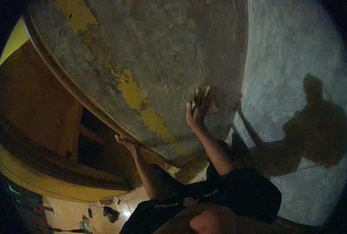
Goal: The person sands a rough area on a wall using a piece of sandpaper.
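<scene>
My right hand [198, 113] is raised against a large grey-brown wall surface [161, 50] with worn yellow paint patches [133, 90]. A small brown sheet, which looks like folded sandpaper [213, 108], sticks out beside its fingers, held flat between the palm and the wall. Lower and to the left, my left hand [127, 142] grips the long curved-looking wooden edge [77, 86] that borders this surface. Its fingertips lie over the edge and are partly hidden in the dim light.
Left of the edge is a brown wooden panel [36, 89] with a dark opening. A pale blue-grey wall [294, 43] stands on the right, with my shadow on it. Below left, a tiled floor [72, 210] holds a dark bag [111, 214] and cables.
</scene>
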Tool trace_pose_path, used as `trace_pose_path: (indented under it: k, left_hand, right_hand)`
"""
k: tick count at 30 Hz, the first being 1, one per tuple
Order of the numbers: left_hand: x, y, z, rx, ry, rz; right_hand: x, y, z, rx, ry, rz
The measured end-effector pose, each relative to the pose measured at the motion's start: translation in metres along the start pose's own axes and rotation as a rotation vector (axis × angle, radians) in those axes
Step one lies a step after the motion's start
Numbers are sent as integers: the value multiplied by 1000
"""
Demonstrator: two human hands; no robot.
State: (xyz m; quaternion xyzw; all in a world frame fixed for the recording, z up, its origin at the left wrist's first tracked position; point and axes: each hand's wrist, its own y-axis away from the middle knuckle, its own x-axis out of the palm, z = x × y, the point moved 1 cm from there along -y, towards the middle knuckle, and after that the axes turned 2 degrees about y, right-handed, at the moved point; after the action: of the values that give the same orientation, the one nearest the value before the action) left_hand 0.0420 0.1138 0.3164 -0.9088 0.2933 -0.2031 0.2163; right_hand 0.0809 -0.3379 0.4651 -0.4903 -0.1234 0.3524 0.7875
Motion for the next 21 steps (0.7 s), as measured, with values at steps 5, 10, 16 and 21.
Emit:
trace_pose_path:
  k: [5, 10, 16, 21]
  left_hand:
    - [65, 75, 27, 660, -281, 275]
    - [63, 44, 44, 238, 267, 174]
    - [47, 8, -11, -392, 194, 31]
    - [101, 69, -57, -315, 150, 268]
  right_hand:
    - [-26, -52, -39, 33, 65, -12]
    - [-15, -22, -29, 9, 56, -8]
    - [-12, -31, 0, 41, 61, 7]
    - [-25, -23, -26, 139, 193, -9]
